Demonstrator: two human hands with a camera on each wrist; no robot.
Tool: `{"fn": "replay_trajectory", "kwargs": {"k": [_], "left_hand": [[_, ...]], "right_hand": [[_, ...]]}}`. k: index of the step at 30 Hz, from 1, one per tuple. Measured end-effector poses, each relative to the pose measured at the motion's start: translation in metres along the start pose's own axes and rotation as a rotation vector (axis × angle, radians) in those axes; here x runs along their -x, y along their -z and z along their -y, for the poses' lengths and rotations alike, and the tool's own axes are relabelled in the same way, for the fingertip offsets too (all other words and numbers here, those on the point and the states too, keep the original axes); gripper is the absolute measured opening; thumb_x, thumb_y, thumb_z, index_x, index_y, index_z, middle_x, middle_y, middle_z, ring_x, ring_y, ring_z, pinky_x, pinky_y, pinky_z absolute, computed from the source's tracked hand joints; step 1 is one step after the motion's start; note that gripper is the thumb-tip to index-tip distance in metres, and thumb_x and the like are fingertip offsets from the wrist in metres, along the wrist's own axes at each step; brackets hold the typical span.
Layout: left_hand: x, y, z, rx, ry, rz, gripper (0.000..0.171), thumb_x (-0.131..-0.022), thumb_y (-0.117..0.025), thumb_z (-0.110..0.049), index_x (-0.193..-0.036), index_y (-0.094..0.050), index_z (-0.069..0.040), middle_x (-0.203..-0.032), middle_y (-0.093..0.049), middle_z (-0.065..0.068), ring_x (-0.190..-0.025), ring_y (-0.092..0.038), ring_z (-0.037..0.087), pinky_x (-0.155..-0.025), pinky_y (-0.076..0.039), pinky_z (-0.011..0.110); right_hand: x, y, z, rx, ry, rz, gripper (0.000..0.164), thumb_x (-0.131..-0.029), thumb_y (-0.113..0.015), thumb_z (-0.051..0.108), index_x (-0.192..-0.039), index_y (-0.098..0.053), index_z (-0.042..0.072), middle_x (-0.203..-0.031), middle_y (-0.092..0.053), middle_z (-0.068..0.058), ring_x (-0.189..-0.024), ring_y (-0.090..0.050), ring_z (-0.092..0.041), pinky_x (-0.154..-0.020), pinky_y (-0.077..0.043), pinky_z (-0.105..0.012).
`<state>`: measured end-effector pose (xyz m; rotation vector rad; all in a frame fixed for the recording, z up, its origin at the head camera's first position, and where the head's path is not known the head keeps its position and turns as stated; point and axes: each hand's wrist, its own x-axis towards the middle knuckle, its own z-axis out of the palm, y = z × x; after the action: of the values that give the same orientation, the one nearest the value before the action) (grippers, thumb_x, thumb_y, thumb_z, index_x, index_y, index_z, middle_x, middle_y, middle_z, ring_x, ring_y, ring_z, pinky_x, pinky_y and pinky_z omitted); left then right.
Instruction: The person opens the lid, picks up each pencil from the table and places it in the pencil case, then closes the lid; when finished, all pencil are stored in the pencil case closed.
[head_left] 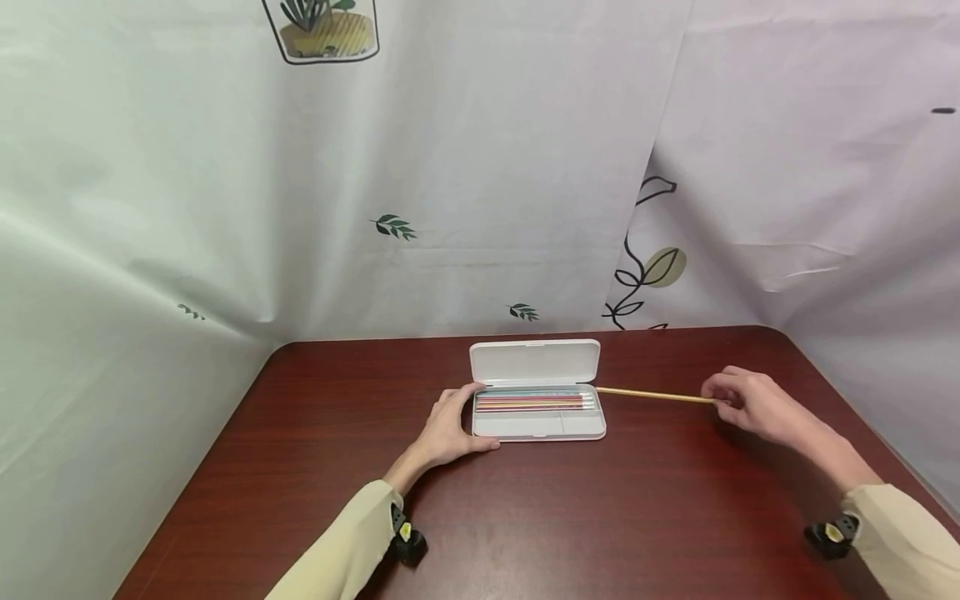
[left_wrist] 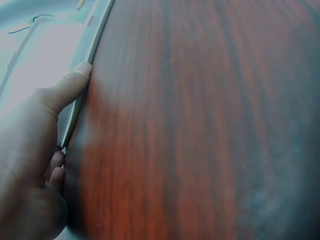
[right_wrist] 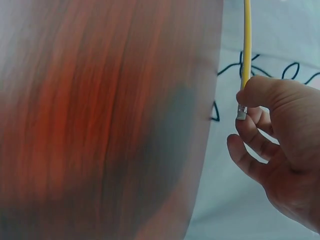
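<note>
A white pencil case (head_left: 536,428) lies with its lid (head_left: 535,363) raised. Several striped pencils (head_left: 531,404) lie side by side inside it, their eraser ends toward the right. My left hand (head_left: 446,429) grips the case's left end, thumb along the front edge and fingers at the back corner. To the right, my right hand (head_left: 761,408) pinches a yellow pencil (head_left: 652,394) between thumb and fingers. The right wrist view shows the pinch close to the pencil's eraser (right_wrist: 241,116). The far end of this pencil reaches the case's right side in the head view.
The case stands near the back of a dark red wooden table (head_left: 540,517). A pale printed curtain (head_left: 480,167) hangs behind the table and along both sides. Inside the case, the front part is a shallow divided compartment (head_left: 517,425).
</note>
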<state>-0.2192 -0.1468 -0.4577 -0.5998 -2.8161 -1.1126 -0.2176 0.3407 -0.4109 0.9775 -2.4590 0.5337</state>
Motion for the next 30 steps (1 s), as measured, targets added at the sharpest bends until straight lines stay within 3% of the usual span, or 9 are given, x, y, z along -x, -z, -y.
{"fn": "replay_trajectory", "kwargs": {"k": [11,21,30], "left_hand": [[0.001,0.001,0.0,-0.002,-0.034,-0.018,0.087,-0.069,-0.091,-0.037,-0.142,-0.05,-0.015,-0.13,-0.054,0.014,-0.12,-0.046,0.038,-0.093,-0.039,0.059],[0.001,-0.001,0.0,-0.003,-0.002,-0.012,0.087,-0.067,-0.092,-0.036,-0.142,-0.051,-0.019,-0.13,-0.055,0.011,-0.122,-0.045,0.035,-0.096,-0.037,0.055],[0.0,0.0,0.0,-0.008,-0.012,-0.009,0.088,-0.067,-0.092,-0.036,-0.142,-0.051,-0.018,-0.13,-0.055,0.012,-0.121,-0.046,0.036,-0.096,-0.038,0.055]], "right_hand": [[-0.03,-0.016,0.024,-0.082,-0.013,0.054,0.035,-0.067,-0.076,-0.013,-0.087,-0.068,0.014,-0.08,-0.054,0.01,-0.068,-0.049,-0.004,-0.058,-0.042,-0.022],[-0.057,-0.043,0.044,-0.12,-0.062,0.145,0.027,-0.076,-0.072,-0.009,-0.09,-0.069,0.014,-0.082,-0.055,0.008,-0.072,-0.052,-0.007,-0.062,-0.046,-0.028],[-0.076,-0.064,0.06,-0.13,-0.067,0.173,0.023,-0.077,-0.069,-0.007,-0.09,-0.07,0.012,-0.081,-0.056,0.008,-0.072,-0.054,-0.008,-0.063,-0.048,-0.031]]}}
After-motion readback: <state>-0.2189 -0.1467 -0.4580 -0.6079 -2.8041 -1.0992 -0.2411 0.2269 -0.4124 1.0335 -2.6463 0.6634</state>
